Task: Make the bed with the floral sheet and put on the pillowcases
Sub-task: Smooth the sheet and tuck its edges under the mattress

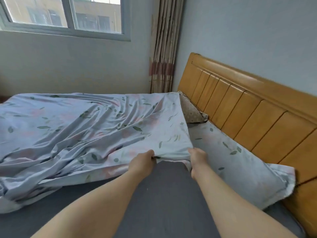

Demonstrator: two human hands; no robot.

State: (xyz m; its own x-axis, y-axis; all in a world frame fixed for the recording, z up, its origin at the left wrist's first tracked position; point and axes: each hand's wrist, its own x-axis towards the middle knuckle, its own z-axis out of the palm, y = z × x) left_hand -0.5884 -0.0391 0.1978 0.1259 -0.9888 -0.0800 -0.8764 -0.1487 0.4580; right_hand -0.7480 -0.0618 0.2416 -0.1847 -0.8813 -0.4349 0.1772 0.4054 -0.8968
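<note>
Reaching forward over the grey mattress [164, 194], both arms are outstretched; the left hand [143, 163] and right hand [197, 160] each pinch the floral sheet's [85, 127] near edge, seemingly beside a cased pillow [240, 169] against the headboard [248, 107].

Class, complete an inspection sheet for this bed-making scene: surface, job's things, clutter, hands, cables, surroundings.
Surface: dark grey mattress, bare in the near part.
Job's things: pale blue floral sheet, wrinkled, covers the far part; pillow in matching floral pillowcase lies along the orange wooden headboard; beige dotted pillow, uncased, partly under the sheet.
Clutter: nothing seen.
Hands: left hand and right hand both grip the sheet's near edge.
Cables: nothing seen.
Surroundings: striped curtain, window, grey walls.
</note>
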